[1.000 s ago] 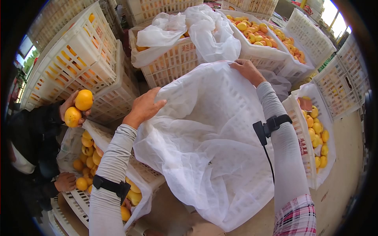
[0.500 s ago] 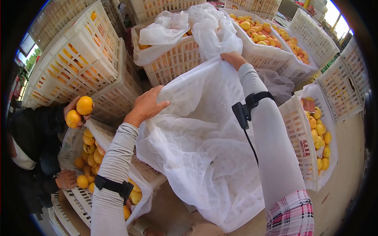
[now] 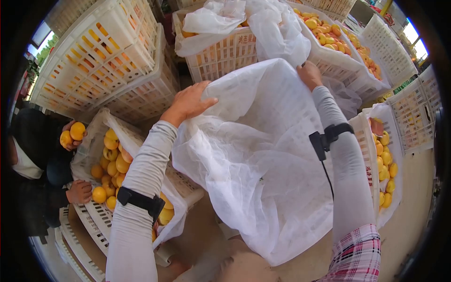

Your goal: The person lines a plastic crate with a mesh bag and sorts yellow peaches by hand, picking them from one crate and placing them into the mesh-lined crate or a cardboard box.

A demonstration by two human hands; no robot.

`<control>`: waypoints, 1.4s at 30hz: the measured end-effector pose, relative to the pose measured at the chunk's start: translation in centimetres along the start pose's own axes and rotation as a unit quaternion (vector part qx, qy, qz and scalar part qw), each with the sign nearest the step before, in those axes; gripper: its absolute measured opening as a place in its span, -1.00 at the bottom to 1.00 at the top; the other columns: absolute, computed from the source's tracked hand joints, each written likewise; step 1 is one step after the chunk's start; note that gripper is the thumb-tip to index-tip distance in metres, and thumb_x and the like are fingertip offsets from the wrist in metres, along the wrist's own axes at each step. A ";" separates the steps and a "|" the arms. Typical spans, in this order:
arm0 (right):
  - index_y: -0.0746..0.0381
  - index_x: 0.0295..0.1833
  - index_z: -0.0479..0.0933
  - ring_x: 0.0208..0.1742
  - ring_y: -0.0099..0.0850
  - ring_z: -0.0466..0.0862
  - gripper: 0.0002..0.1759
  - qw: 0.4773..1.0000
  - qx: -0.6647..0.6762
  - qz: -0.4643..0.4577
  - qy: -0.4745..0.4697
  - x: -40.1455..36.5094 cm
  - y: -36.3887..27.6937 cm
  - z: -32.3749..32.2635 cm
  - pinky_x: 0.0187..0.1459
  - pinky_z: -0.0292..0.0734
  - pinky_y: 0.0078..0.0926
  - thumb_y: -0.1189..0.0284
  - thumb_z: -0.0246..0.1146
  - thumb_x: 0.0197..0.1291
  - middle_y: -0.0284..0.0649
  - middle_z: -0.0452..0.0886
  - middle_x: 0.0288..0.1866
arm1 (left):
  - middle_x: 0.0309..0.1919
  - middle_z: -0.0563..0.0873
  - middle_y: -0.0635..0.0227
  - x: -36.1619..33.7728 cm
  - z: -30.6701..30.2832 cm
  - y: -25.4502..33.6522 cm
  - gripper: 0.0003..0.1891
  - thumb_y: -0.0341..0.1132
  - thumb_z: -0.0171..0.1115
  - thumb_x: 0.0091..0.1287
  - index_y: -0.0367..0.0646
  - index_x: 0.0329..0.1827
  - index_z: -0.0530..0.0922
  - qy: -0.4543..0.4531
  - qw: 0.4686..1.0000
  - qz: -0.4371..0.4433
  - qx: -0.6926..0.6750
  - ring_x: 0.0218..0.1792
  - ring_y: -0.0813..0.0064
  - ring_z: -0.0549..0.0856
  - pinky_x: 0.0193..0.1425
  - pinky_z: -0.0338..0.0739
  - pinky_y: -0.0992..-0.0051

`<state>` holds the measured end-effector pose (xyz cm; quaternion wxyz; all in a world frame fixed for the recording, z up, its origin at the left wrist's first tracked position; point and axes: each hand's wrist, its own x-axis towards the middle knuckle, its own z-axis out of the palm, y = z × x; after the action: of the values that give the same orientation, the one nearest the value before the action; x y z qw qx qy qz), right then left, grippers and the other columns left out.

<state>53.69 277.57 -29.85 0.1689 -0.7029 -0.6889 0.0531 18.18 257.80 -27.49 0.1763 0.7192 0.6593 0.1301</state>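
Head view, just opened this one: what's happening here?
The person is holding a white liner spread over a slatted white crate, whose lattice shows through it. The left hand grips the liner's near-left edge; the right hand grips its far edge. To the left, a co-worker's hand holds two orange fruits above a lined crate of fruit, the other hand resting among that fruit.

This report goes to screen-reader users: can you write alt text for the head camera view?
The person's left hand and right hand hold the top edge of a white liner sheet spread open in front of them. Crates of orange fruit stand around, and another person's hand holds two fruits.
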 end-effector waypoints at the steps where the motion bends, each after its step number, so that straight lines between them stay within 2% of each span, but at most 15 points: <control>1: 0.32 -0.03 0.53 0.03 -0.07 0.56 -0.59 0.988 -0.034 -0.108 0.109 -2.8 -0.7 -1.6 0.09 0.42 -0.25 0.25 0.21 0.09 0.04 0.59 -0.06 | 0.18 0.52 0.17 0.6 0.3 -0.7 -0.32 0.12 0.15 0.17 -0.13 0.27 0.37 0.009 0.999 0.014 -0.031 0.20 0.21 0.48 0.28 0.32 0.32; 3: 0.34 0.02 0.49 0.01 -0.15 0.57 -0.57 0.962 0.054 -0.245 0.105 -8.8 -3.1 -4.9 0.03 0.47 -0.28 0.24 0.21 0.17 0.02 0.55 -0.01 | 0.13 0.55 0.10 1.0 -0.2 -0.5 -0.34 0.09 0.13 0.23 -0.24 0.25 0.38 -0.045 0.994 0.006 -0.101 0.16 0.24 0.52 0.24 0.33 0.40; 6: 0.37 0.12 0.43 0.07 -0.24 0.55 -0.45 0.873 0.295 -0.257 -0.291 -21.0 -6.8 -7.7 -0.01 0.50 -0.38 0.12 0.16 0.25 0.04 0.52 0.07 | 0.15 0.53 0.14 0.6 -0.6 0.2 -0.34 0.20 0.04 0.25 -0.10 0.25 0.43 -0.064 0.975 -0.053 -0.208 0.16 0.26 0.50 0.28 0.30 0.36; 9: 0.44 0.14 0.37 0.02 -0.20 0.58 -0.31 0.813 0.270 -0.347 -0.381 -30.0 -8.8 -6.6 0.03 0.48 -0.39 -0.02 0.12 0.24 0.02 0.56 0.01 | 0.14 0.54 0.16 0.2 -1.5 0.2 -0.34 0.22 0.02 0.26 -0.08 0.25 0.44 -0.039 0.976 -0.060 -0.204 0.15 0.28 0.51 0.27 0.32 0.37; 14: 0.37 -0.15 0.51 -0.46 -0.37 0.49 -0.62 0.733 0.389 -0.160 -0.534 -32.5 -9.7 -4.2 -0.34 0.44 -0.45 0.20 0.13 0.30 -0.15 0.59 -0.44 | 0.07 0.57 0.18 -1.2 -3.1 0.7 -0.39 0.20 -0.06 0.31 -0.08 0.20 0.48 -0.060 0.939 -0.050 -0.335 0.07 0.34 0.54 0.22 0.37 0.41; 15: 0.33 -0.26 0.54 -0.59 -0.43 0.32 -0.74 0.739 0.403 -0.158 -0.516 -32.2 -9.9 -4.9 -0.45 0.35 -0.51 0.33 0.14 0.29 -0.24 0.51 -0.59 | 0.07 0.57 0.18 -1.3 -3.1 0.5 -0.39 0.20 -0.06 0.31 -0.08 0.20 0.48 -0.058 0.939 -0.050 -0.335 0.07 0.34 0.54 0.22 0.37 0.41; 19: 0.31 -0.23 0.56 -0.55 -0.31 0.46 -0.78 0.772 0.268 -0.260 -0.515 -31.0 -7.2 -3.6 -0.38 0.42 -0.42 0.36 0.16 0.24 -0.20 0.56 -0.55 | -0.02 0.61 0.22 0.7 -1.8 -1.4 -0.55 -0.02 0.00 0.37 -0.15 0.15 0.51 -0.067 0.944 -0.035 -0.321 0.02 0.37 0.55 0.17 0.39 0.47; 23: 0.26 -0.11 0.56 -0.23 -0.06 0.59 -0.75 0.758 0.113 -0.346 -0.541 -31.9 -2.9 0.9 -0.14 0.47 -0.24 0.36 0.17 0.16 -0.04 0.62 -0.27 | -0.05 0.63 0.26 1.8 0.1 -2.4 -0.63 -0.18 0.07 0.34 -0.20 0.11 0.51 -0.031 0.984 0.022 -0.173 -0.02 0.40 0.56 0.14 0.38 0.47; 25: 0.26 -0.04 0.54 -0.02 0.00 0.56 -0.67 0.731 0.066 -0.366 -0.572 -31.9 -2.6 1.1 0.00 0.44 -0.19 0.30 0.15 0.16 0.05 0.58 -0.03 | -0.05 0.64 0.07 1.8 0.6 -3.2 -0.61 -0.15 0.05 0.29 -0.18 0.08 0.52 0.017 0.986 0.071 -0.152 0.00 0.13 0.59 0.12 0.41 0.35; 26: 0.31 -0.06 0.53 -0.02 0.02 0.55 -0.64 0.756 0.092 -0.371 -0.532 -31.8 -2.9 0.4 0.00 0.43 -0.17 0.26 0.11 0.19 0.06 0.58 -0.06 | -0.07 0.65 0.25 2.2 0.7 -3.6 -0.65 -0.20 0.04 0.36 -0.21 0.10 0.50 0.004 0.987 0.086 -0.133 -0.04 0.43 0.57 0.12 0.39 0.46; 31: 0.34 -0.13 0.53 -0.20 -0.08 0.60 -0.56 0.807 -0.073 -0.289 -0.509 -27.6 -4.2 -6.3 -0.19 0.51 -0.26 0.13 0.06 0.27 -0.02 0.61 -0.30 | -0.02 0.62 0.02 1.4 0.6 -2.3 -0.62 -0.25 0.02 0.32 -0.32 0.10 0.46 0.026 0.987 0.110 -0.111 0.04 0.19 0.59 0.14 0.42 0.37; 34: 0.37 0.00 0.49 -0.29 -0.38 0.61 -0.42 0.713 0.236 -0.065 -0.657 -30.3 -4.9 -9.1 -0.30 0.53 -0.44 0.00 0.08 0.27 -0.14 0.61 -0.29 | 0.00 0.60 -0.04 0.4 0.1 -1.7 -0.63 -0.22 -0.01 0.35 -0.30 0.07 0.48 0.058 0.992 0.091 -0.070 0.08 0.07 0.56 0.16 0.39 0.33; 36: 0.36 -0.04 0.47 -0.30 -0.39 0.61 -0.52 0.764 0.234 -0.227 -0.556 -33.7 -5.5 -9.3 -0.35 0.51 -0.49 0.11 0.19 0.23 -0.10 0.61 -0.20 | 0.02 0.60 0.00 -0.1 -0.2 -0.6 -0.61 -0.18 -0.04 0.35 -0.25 0.10 0.48 0.048 0.996 0.032 -0.068 0.10 0.08 0.55 0.18 0.37 0.33; 38: 0.36 -0.17 0.48 -0.27 -0.15 0.61 -0.58 0.787 0.197 -0.206 -0.547 -36.6 -6.9 -10.2 -0.35 0.48 -0.29 0.17 0.25 0.11 -0.07 0.59 -0.28 | -0.02 0.62 0.12 1.8 1.0 -3.5 -0.59 -0.14 -0.03 0.36 -0.20 0.14 0.46 0.044 0.994 0.044 -0.092 0.02 0.24 0.57 0.14 0.39 0.40; 42: 0.28 -0.18 0.41 -0.30 -0.20 0.55 -0.62 0.845 0.129 -0.364 -0.371 -41.3 -7.5 -10.6 -0.37 0.43 -0.26 0.27 0.33 -0.01 -0.15 0.50 -0.35 | -0.07 0.65 0.23 1.7 1.3 -4.5 -0.55 -0.05 -0.04 0.36 -0.12 0.19 0.44 0.038 0.990 0.040 -0.133 -0.07 0.37 0.60 0.09 0.41 0.47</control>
<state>48.00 235.09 -24.12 -0.0029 -0.3017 -0.8936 0.3324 14.86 259.69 -30.68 0.2400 0.7096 0.6133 0.2506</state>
